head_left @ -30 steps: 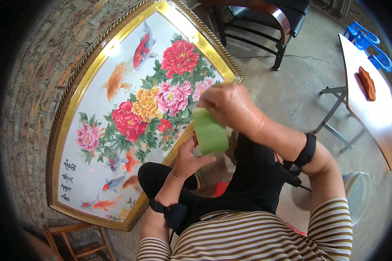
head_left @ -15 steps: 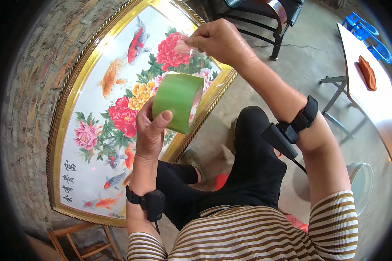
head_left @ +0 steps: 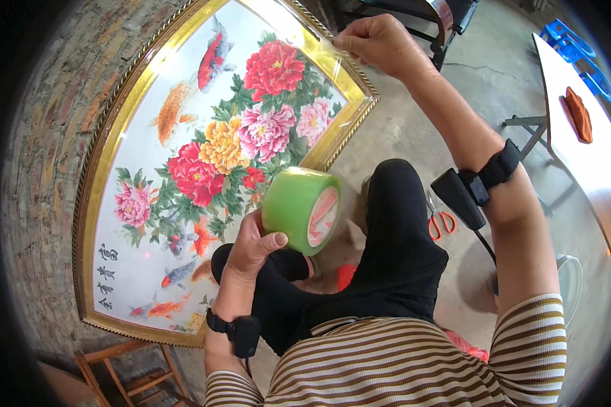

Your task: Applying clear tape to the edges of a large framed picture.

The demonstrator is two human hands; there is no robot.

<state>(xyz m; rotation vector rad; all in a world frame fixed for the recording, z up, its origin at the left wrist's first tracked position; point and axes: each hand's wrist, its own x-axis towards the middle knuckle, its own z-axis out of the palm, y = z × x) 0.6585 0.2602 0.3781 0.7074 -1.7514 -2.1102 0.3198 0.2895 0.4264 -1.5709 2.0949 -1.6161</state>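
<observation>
My left hand (head_left: 251, 245) grips a wide roll of green packing tape (head_left: 290, 207) low over my thigh, its cardboard core with a printed inner side turned to the right. My right hand (head_left: 385, 46) is raised at the upper right, thumb and fingers pinched on the clear tape end. The pulled strip is transparent and hard to follow toward the roll. Behind the hands a large framed picture (head_left: 210, 169) of carp and peonies leans at the brick wall, with a gold border. My right hand is just beyond its upper right border.
Scissors (head_left: 442, 224) with orange handles lie on the concrete floor beside my knee. A white table (head_left: 577, 163) with a brown cloth (head_left: 577, 114) stands right, blue stools (head_left: 577, 57) behind it. A black chair (head_left: 448, 20) is at the top, a wooden stool (head_left: 136, 376) lower left, a bucket (head_left: 570, 285) right.
My right hand has moved up and right, away from the roll. My left hand has lowered the tape roll and moved it slightly right. The scissors have come into view.
</observation>
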